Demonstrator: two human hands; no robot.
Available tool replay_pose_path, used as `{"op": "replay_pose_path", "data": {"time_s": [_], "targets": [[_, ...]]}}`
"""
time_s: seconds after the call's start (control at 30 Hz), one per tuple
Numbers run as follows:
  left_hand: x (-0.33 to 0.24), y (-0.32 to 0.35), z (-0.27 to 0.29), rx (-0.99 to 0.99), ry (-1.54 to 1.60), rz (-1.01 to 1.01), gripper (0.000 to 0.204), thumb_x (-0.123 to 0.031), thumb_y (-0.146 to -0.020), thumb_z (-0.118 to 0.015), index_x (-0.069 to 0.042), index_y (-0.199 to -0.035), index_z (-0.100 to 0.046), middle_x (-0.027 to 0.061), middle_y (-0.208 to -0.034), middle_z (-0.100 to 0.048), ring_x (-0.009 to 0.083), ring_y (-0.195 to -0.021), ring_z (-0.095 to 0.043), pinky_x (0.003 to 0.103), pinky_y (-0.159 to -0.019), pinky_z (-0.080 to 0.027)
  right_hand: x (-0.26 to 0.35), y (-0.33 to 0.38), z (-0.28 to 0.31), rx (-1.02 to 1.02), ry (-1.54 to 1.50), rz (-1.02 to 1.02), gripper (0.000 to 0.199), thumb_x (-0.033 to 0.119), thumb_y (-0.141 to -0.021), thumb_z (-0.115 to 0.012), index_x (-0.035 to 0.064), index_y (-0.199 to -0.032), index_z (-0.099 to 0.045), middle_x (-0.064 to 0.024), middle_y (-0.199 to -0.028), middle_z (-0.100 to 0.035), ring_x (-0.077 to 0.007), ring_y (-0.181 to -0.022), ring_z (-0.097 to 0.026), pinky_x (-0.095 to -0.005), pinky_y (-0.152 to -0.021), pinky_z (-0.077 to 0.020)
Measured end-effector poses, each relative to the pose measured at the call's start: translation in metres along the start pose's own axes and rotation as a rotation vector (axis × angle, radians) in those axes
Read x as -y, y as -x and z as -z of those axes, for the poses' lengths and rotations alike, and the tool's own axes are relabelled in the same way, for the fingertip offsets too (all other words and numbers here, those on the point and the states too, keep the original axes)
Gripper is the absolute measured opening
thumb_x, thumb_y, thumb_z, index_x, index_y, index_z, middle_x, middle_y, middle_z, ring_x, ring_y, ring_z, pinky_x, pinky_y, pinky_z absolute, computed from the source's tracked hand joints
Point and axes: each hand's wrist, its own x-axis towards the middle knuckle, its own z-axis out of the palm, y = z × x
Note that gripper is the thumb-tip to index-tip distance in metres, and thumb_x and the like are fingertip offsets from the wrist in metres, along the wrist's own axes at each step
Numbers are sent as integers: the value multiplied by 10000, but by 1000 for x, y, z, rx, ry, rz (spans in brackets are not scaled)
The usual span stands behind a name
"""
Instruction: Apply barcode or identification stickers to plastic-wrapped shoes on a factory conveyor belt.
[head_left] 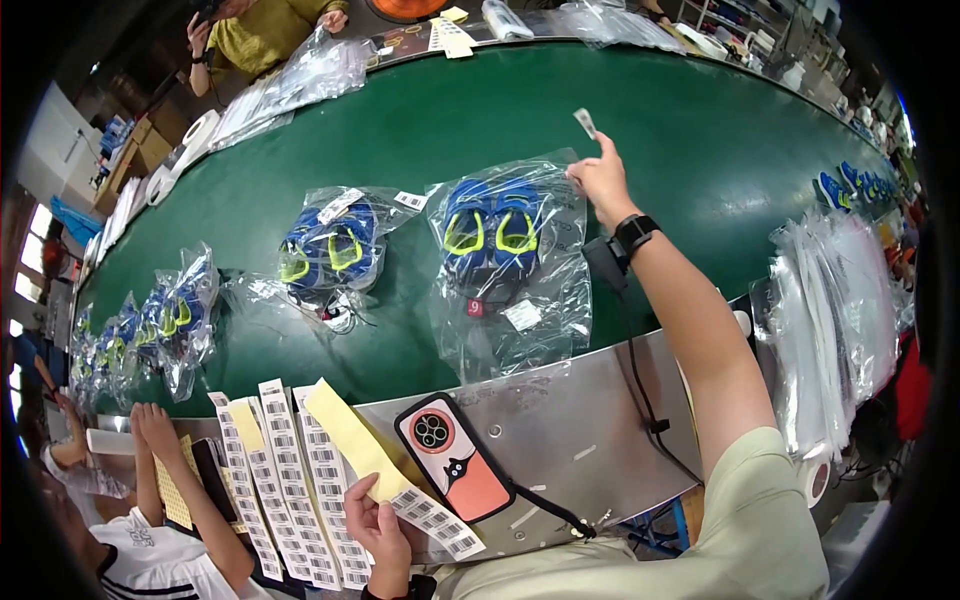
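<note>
**Small label (585, 123) at the right hand's (602, 180) fingertip, bagged shoes (490, 235) beside it**

In the head view, a phone (455, 460) lies just right of the left hand (380, 530), with barcode sheets (285, 470) spread to that hand's left. A black cable (657, 426) hangs from near the right wrist, beside the forearm. Stacked clear bags (835, 320) stand outside the right forearm. Another bagged pair (345, 245) lies farther left of the right hand.

The right index finger is stretched out, the others curled; whether the label is pinched or merely stuck, I cannot tell. The left hand, half-curled, grips a label strip's (345, 428) edge. The bagged shoes lie on the green table (700, 130), left of the right hand and well ahead of the left.
</note>
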Motion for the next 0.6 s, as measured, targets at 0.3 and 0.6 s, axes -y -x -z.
{"op": "replay_pose_path", "data": {"time_s": [0.3, 0.6], "targets": [[5, 1, 11, 56, -59, 50, 391, -254, -932, -531, 37, -1181, -450, 138, -912, -629, 189, -795, -638, 295, -742, -508, 43, -19, 42, -6, -121, -81, 211, 74, -788, -703, 33, -973, -612, 0, -791, -608, -95, -742, -561, -247, -642, -465], [4, 5, 14, 22, -193, 35, 328, -102, -897, -530, 13, -1204, -549, 15, -896, -544, 62, -694, -437, 203, -615, -364, 63, -47, 1, 492, 391, 103, 110, 97, -728, -712, -1, -749, -668, -76, -714, -626, -153, -703, -576, -320, -647, -463]]}}
